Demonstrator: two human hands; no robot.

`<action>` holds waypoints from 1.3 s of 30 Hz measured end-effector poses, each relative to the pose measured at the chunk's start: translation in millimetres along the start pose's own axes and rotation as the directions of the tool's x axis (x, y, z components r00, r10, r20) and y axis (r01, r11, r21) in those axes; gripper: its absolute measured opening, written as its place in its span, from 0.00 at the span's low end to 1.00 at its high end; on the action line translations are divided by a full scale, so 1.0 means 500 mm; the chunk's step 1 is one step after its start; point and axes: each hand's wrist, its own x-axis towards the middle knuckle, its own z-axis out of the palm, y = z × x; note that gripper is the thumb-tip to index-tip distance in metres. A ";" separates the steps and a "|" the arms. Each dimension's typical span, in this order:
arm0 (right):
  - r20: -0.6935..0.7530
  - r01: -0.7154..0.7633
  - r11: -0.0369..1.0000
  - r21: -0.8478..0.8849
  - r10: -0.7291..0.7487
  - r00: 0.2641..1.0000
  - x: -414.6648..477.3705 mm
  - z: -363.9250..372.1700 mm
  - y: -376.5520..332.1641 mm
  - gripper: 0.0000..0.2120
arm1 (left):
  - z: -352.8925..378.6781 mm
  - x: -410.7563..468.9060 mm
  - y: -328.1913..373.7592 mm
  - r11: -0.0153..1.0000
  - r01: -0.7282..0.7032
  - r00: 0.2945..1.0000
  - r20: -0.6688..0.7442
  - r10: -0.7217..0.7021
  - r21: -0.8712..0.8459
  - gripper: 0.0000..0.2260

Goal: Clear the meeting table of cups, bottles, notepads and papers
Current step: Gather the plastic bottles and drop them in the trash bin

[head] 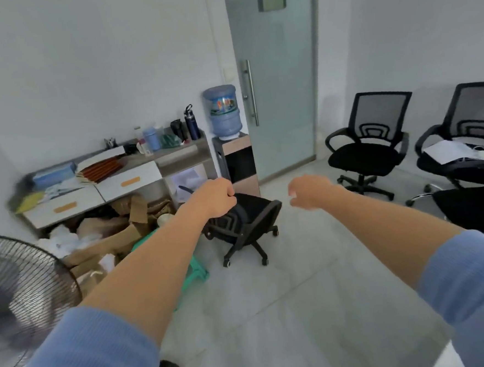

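Observation:
Both my arms reach out over the floor, in blue sleeves pushed up. My left hand (217,196) is curled into a loose fist with nothing in it, above a small black office chair (246,226). My right hand (310,191) is held out with its fingers apart and curved, also holding nothing. No meeting table is in view. On a low cabinet (98,193) against the wall lie folders and papers (102,168), with several bottles and a dark flask (192,123) at its right end.
A water dispenser (226,133) stands by a frosted glass door (276,80). Two black mesh chairs (370,145) stand at the right, one with papers (456,151) on its seat. Cardboard boxes (110,238), a green stool (195,269) and a fan (22,296) crowd the left.

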 end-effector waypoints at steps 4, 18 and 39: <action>0.019 -0.121 0.993 -0.009 0.121 0.992 0.113 -0.006 0.121 0.18 | 0.021 0.229 0.036 0.995 -0.087 0.995 0.045 0.089 -0.051 0.05; 0.092 -0.799 0.597 0.072 0.794 0.601 0.150 0.025 0.586 0.14 | 0.140 0.828 0.488 0.734 -0.667 0.713 0.176 0.679 -0.130 0.06; 0.253 -0.920 -0.377 0.106 0.905 -0.342 -0.452 0.185 0.950 0.15 | 0.440 0.694 1.410 0.059 -0.940 -0.068 0.355 0.932 -0.337 0.08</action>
